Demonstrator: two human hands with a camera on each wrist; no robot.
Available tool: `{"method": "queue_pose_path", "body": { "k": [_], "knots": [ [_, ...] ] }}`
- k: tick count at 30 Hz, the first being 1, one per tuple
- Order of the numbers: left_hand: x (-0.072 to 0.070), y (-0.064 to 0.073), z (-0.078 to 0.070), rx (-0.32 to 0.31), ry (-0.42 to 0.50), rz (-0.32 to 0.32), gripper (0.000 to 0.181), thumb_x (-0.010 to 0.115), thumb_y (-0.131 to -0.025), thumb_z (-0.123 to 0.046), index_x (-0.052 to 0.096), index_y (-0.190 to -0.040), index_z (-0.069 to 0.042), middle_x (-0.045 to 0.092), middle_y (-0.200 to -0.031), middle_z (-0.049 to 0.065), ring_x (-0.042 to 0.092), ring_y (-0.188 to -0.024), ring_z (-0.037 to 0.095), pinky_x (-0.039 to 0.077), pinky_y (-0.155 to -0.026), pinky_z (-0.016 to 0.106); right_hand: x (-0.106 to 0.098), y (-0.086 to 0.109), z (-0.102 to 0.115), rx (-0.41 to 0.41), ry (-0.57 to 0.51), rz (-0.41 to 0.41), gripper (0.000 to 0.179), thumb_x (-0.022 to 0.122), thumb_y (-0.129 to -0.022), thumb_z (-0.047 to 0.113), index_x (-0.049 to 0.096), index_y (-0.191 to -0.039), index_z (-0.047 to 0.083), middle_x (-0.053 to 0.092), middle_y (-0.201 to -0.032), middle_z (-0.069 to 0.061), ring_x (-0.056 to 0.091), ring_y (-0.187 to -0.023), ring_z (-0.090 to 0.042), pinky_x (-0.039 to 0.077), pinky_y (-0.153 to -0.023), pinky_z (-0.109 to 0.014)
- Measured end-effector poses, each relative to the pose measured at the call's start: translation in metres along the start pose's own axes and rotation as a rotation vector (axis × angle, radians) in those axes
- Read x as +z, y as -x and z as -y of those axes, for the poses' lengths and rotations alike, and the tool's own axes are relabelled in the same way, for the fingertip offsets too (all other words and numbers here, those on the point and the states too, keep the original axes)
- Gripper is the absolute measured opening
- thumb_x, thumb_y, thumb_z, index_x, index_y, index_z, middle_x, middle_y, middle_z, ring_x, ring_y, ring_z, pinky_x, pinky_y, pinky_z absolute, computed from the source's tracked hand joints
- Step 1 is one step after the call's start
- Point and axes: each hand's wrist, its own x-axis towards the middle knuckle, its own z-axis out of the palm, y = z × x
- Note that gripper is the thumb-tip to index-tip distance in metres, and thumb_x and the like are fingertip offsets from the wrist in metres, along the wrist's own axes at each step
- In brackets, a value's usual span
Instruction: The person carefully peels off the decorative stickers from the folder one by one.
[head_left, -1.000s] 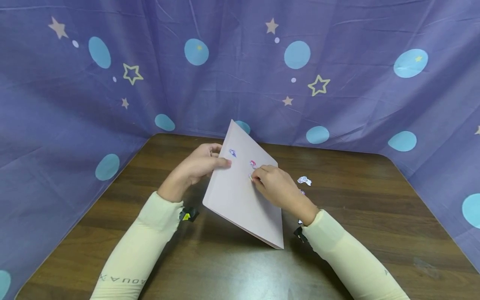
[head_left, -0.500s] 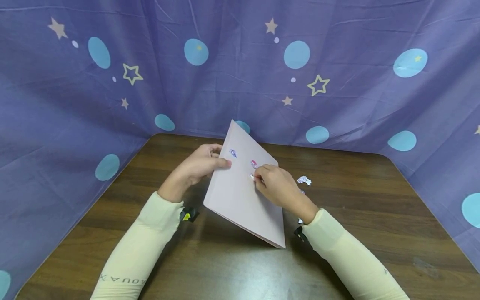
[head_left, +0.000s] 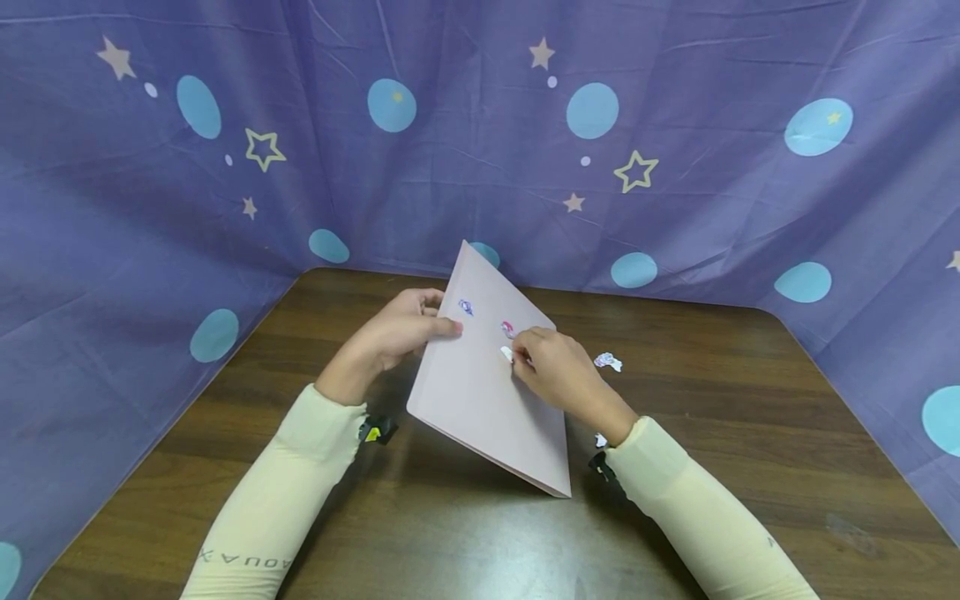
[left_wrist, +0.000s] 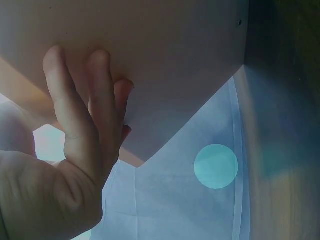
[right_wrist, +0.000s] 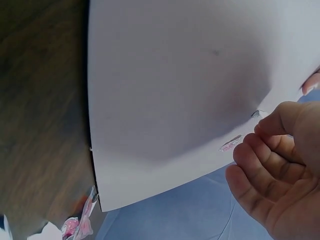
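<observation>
A pale pink folder (head_left: 487, 408) stands tilted on the table. My left hand (head_left: 401, 325) grips its left edge, thumb on the front cover; in the left wrist view its fingers (left_wrist: 75, 105) lie against the back. On the front cover are a small purple-blue sticker (head_left: 466, 307) and a pink one (head_left: 507, 327), which also shows in the right wrist view as a pink sticker (right_wrist: 230, 144). My right hand (head_left: 555, 371) pinches a small white sticker (head_left: 507, 353) close to the cover, just below the pink one. Its fingertips partly hide that sticker.
Loose cut-out stickers lie on the brown wooden table (head_left: 720, 450) right of the folder, among them a white-and-purple one (head_left: 608, 361) and another (head_left: 601, 440) by the right wrist. A clear scrap (head_left: 852, 534) lies at the right. A purple curtain (head_left: 480, 150) hangs behind.
My right fingers have shifted slightly to the right, and more of the white sticker shows at their tips. The left hand keeps its grip; the folder has barely moved.
</observation>
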Motion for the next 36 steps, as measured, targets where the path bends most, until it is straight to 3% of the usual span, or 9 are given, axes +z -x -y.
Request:
{"method": "queue_pose_path", "body": {
  "k": [8, 14, 19, 27, 32, 36],
  "knots": [
    [0.000, -0.001, 0.001, 0.006, 0.024, 0.002, 0.042, 0.063, -0.094, 0.001, 0.050, -0.134, 0.006, 0.074, -0.106, 0.021, 0.075, -0.081, 0.025, 0.064, -0.071, 0.046, -0.002, -0.001, -0.005, 0.030, -0.005, -0.016, 0.005, 0.068, -0.091, 0.007, 0.071, -0.088, 0.007, 0.065, -0.081, -0.001, 0.055, -0.070, -0.013, 0.052, -0.060, -0.034],
    [-0.001, -0.001, 0.002, 0.002, 0.019, -0.001, 0.042, 0.063, -0.094, 0.001, 0.051, -0.134, 0.005, 0.073, -0.108, 0.022, 0.075, -0.083, 0.026, 0.064, -0.071, 0.047, -0.013, -0.001, -0.011, 0.092, -0.033, 0.026, 0.006, 0.067, -0.093, 0.006, 0.072, -0.091, 0.005, 0.065, -0.083, -0.003, 0.055, -0.069, -0.016, 0.052, -0.061, -0.036],
    [-0.001, -0.002, 0.002, 0.009, 0.016, -0.002, 0.042, 0.063, -0.094, 0.000, 0.051, -0.133, 0.006, 0.073, -0.108, 0.022, 0.075, -0.082, 0.026, 0.064, -0.070, 0.045, -0.026, -0.002, -0.025, 0.170, -0.041, 0.132, 0.012, 0.063, -0.096, 0.006, 0.068, -0.085, 0.007, 0.056, -0.074, -0.002, 0.050, -0.065, -0.016, 0.045, -0.058, -0.033],
    [-0.001, -0.002, 0.002, 0.000, 0.023, 0.001, 0.040, 0.063, -0.094, 0.000, 0.052, -0.131, 0.005, 0.074, -0.105, 0.020, 0.075, -0.080, 0.025, 0.064, -0.069, 0.045, -0.044, 0.006, -0.062, 0.342, 0.105, 0.350, 0.024, 0.062, -0.092, 0.006, 0.057, -0.069, 0.009, 0.052, -0.066, -0.003, 0.049, -0.060, -0.020, 0.045, -0.052, -0.037],
    [-0.001, -0.002, 0.003, -0.006, 0.021, 0.001, 0.039, 0.063, -0.094, 0.000, 0.053, -0.131, 0.004, 0.075, -0.105, 0.019, 0.075, -0.080, 0.025, 0.064, -0.069, 0.046, -0.046, 0.009, -0.080, 0.480, 0.158, 0.430, 0.019, 0.063, -0.093, 0.013, 0.062, -0.075, 0.006, 0.066, -0.085, -0.017, 0.066, -0.077, -0.038, 0.055, -0.059, -0.052],
    [-0.001, -0.002, 0.003, -0.004, 0.020, 0.001, 0.039, 0.063, -0.093, 0.000, 0.053, -0.131, 0.005, 0.074, -0.105, 0.020, 0.075, -0.080, 0.025, 0.064, -0.070, 0.046, -0.041, 0.011, -0.089, 0.536, 0.200, 0.480, 0.011, 0.063, -0.090, 0.013, 0.067, -0.085, 0.003, 0.069, -0.108, -0.027, 0.067, -0.096, -0.053, 0.057, -0.070, -0.063]
  ]
}}
